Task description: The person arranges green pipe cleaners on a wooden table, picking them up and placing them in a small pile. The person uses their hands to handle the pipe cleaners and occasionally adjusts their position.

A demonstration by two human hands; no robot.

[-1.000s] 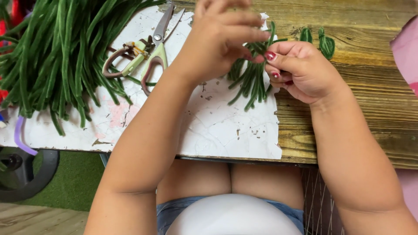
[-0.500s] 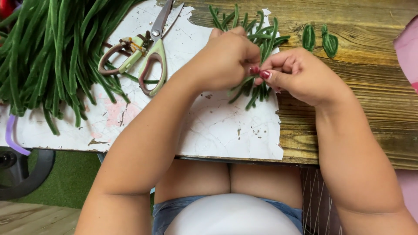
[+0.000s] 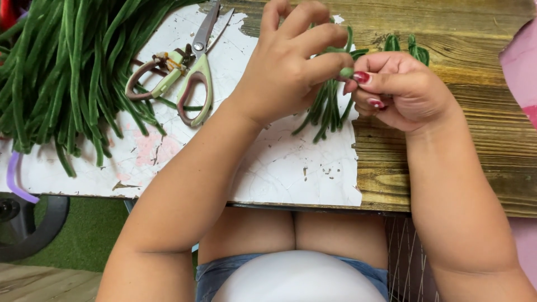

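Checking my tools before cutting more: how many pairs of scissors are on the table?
1: the scissors lie on the white board, between the bean pile and the left hand. Others may be hidden under beans.

Showing deep green along the long beans (image 3: 67,72) and the small bundle (image 3: 330,109). Wearing glossy red on the nails (image 3: 362,77). Pairing pale green handles with silver blades on the scissors (image 3: 190,84). Flaking white over brown grained wood on the table (image 3: 447,168). Lying green: the turf (image 3: 84,235).
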